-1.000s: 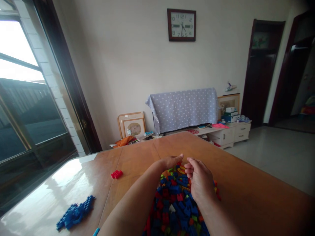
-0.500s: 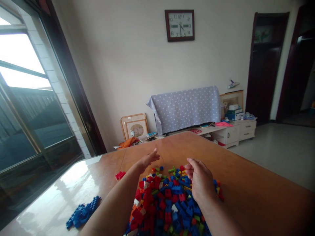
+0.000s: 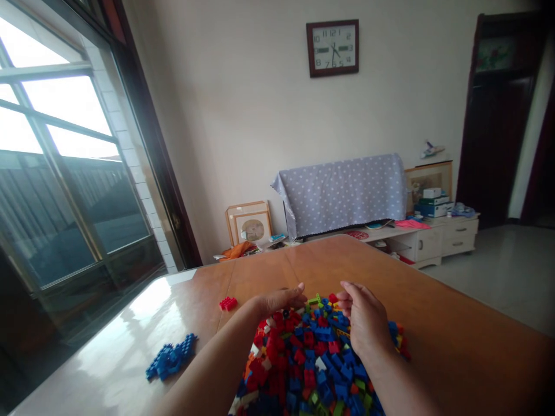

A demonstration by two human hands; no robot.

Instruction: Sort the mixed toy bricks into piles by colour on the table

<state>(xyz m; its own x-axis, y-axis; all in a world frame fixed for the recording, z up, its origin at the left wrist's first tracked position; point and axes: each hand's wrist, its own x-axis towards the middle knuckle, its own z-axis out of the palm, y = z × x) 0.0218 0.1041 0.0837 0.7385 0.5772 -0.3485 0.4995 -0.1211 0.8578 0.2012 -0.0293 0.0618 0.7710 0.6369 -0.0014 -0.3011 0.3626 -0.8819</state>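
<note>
A heaped pile of small plastic building bricks [image 3: 310, 352], mostly red and blue with some green, yellow, orange and white, lies between my forearms on the table. My left hand [image 3: 284, 299] reaches over the far left edge of the pile, palm inward, fingers stretched out and thumb raised. Along the pile's right side is my right hand [image 3: 364, 315], its fingers loosely bent and apart, with nothing visible in them. Left of my left forearm lie a joined blue brick piece [image 3: 171, 357] and a small red brick piece [image 3: 228, 303], both away from the pile.
The brown wooden table [image 3: 437, 335] stretches out on both sides, glossy with window light at left. Beyond its far edge are a low white cabinet [image 3: 459, 234], a dotted cloth [image 3: 342, 193] over a wide object, and leaning picture frames [image 3: 251, 228]. A clock [image 3: 333, 49] hangs above.
My left hand has come lower and closer to the pile's far left edge. My right hand has kept nearly the same place by the bricks. The whole view has shifted a little.
</note>
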